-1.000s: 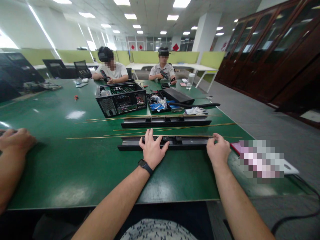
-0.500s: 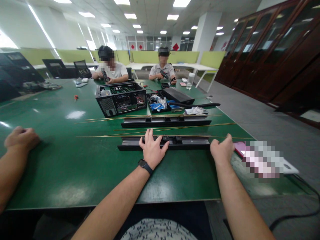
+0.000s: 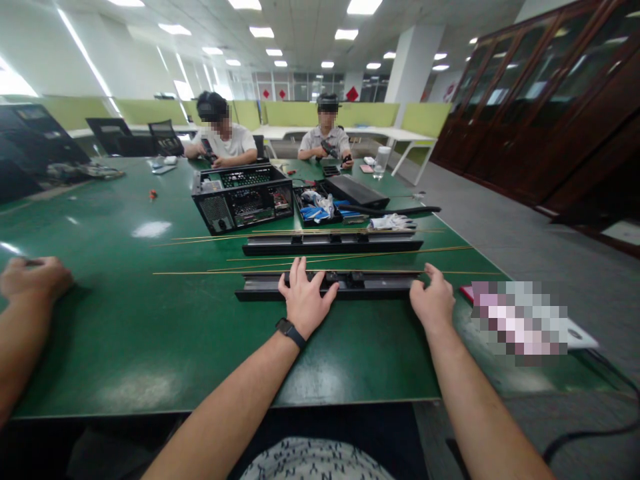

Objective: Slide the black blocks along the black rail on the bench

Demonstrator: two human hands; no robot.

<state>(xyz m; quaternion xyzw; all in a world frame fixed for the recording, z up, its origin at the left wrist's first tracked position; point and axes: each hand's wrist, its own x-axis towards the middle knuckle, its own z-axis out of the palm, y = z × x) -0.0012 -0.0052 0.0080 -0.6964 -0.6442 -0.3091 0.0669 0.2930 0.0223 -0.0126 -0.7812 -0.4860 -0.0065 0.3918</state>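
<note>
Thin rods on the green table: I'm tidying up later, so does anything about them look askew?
Mildly. The thin rods lie loose at slightly different angles around the two black rails, not parallel. Nothing looks spilled or damaged.

The green counter (image 3: pixel 165 333) lies bare between its near edge and the near long black rail (image 3: pixel 260 285), giving open passage from the front. Beyond that rail, thin brass-coloured rods (image 3: pixel 210 272) cross the surface, then a second long black rail (image 3: pixel 380 244), leaving only narrow lanes between. Farther back, an open black computer case (image 3: pixel 240 197) blocks the middle. A co-worker's hand (image 3: pixel 35 279) occupies the left edge.
</note>
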